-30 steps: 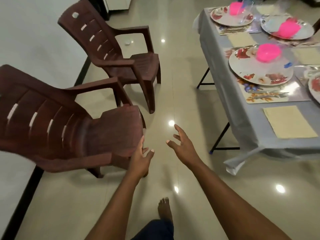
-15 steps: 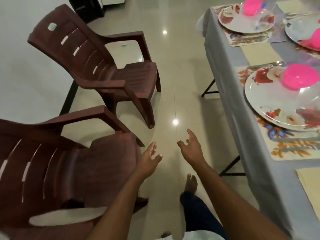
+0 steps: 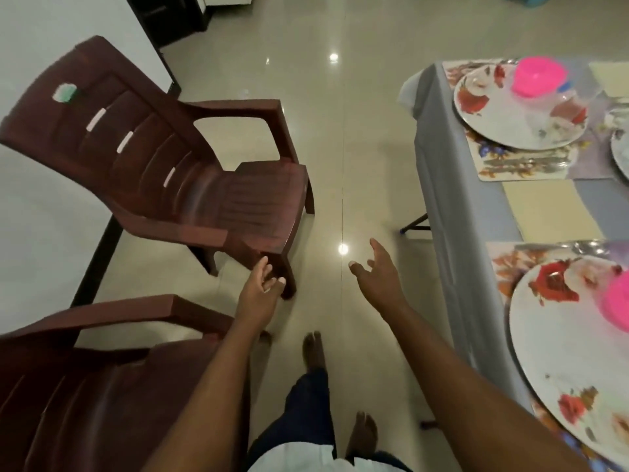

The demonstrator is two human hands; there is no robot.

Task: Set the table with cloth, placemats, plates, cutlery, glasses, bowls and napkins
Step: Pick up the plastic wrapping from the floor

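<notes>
Both hands reach forward at centre frame, holding nothing: left hand [image 3: 257, 291] with fingers loosely spread, perhaps brushing the far chair [image 3: 190, 185]; right hand [image 3: 376, 277] spread wide. The laid surface [image 3: 452, 212] with plates [image 3: 510, 114] fills the right edge.

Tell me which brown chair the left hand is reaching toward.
The farther brown plastic chair, fully in view: the open left hand is at its front leg. The nearer brown plastic chair sits cropped bottom-left.

Home dining rm: glossy tiled floor [image 3: 354, 137], 2 brown plastic armchairs [image 3: 177, 165] by white wall [image 3: 37, 206], folding table w/ grey cloth [image 3: 452, 212], floral plates [image 3: 510, 120], pink bowls [image 3: 539, 76], placemats [image 3: 517, 166], napkins [image 3: 551, 211].
</notes>
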